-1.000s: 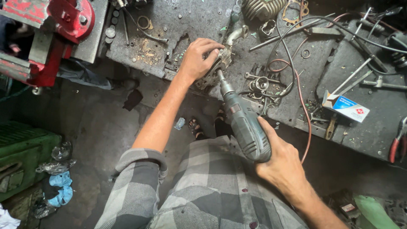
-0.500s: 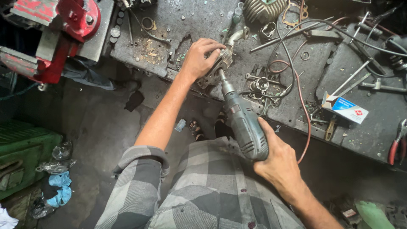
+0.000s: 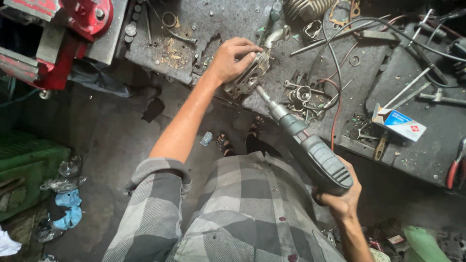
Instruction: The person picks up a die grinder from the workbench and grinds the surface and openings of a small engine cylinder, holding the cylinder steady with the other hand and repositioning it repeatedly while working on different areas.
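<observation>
My left hand (image 3: 232, 60) grips a grey finned metal engine part (image 3: 248, 77) at the front edge of the dirty workbench (image 3: 233, 19). A curved metal pipe (image 3: 276, 36) rises from that part. My right hand (image 3: 342, 201) holds a grey-green electric rotary tool (image 3: 310, 150) by its rear body. The tool's thin tip (image 3: 259, 92) points up-left and meets the engine part's open face. A dark cable (image 3: 335, 63) runs across the bench behind the tool.
A red bench vise (image 3: 73, 24) stands at the bench's left end. Loose rings, bolts, rods and a white and blue carton (image 3: 399, 123) litter the right side. Red-handled pliers (image 3: 455, 170) lie at the far right. A green crate (image 3: 24, 174) and rags sit on the floor.
The view has shifted slightly. The tool's tip has stayed against the engine part, and both hands keep their grips.
</observation>
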Action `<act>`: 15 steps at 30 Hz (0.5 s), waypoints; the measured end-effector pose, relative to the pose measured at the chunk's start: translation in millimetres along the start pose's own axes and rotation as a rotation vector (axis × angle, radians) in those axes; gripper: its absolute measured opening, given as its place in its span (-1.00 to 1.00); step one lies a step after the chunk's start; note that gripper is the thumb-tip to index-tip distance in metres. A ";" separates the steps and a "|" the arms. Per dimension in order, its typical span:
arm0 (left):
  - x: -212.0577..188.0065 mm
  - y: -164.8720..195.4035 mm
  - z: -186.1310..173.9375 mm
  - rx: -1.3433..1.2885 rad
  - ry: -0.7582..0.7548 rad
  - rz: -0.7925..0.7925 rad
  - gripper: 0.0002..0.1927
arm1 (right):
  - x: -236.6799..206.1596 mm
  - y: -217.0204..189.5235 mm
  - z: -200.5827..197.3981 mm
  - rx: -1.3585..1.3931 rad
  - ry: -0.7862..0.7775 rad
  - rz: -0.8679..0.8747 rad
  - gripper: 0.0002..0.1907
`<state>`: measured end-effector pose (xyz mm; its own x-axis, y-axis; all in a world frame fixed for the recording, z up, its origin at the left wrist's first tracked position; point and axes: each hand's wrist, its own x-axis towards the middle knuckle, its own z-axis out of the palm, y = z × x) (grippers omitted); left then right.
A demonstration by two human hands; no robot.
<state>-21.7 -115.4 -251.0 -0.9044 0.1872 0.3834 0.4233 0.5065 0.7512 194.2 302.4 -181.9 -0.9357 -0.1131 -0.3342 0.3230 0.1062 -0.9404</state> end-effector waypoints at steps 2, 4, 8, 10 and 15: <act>0.5 -0.1 -0.5 -0.005 0.005 0.003 -0.81 | 8.1 2.4 14.5 -0.119 0.027 -0.076 -0.04; 1.6 1.6 -0.7 -0.007 0.013 -0.005 -0.81 | 18.1 -4.9 26.9 -0.340 0.030 -0.227 -0.05; 5.2 4.7 -2.6 -0.005 0.034 -0.002 -0.82 | 33.6 -27.5 47.3 -0.473 -0.027 -0.156 -0.04; 5.6 5.4 -3.0 -0.019 0.033 0.000 -0.82 | 34.6 -37.3 52.4 -0.506 -0.068 -0.118 -0.02; 8.5 2.9 0.2 0.002 0.025 -0.009 -0.81 | 44.9 -46.4 52.0 -0.504 -0.126 -0.055 0.01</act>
<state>-28.2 -112.1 -245.7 -0.9067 0.1613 0.3897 0.4146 0.5100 0.7537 144.6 241.1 -156.5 -0.9149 -0.2465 -0.3196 0.1369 0.5554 -0.8203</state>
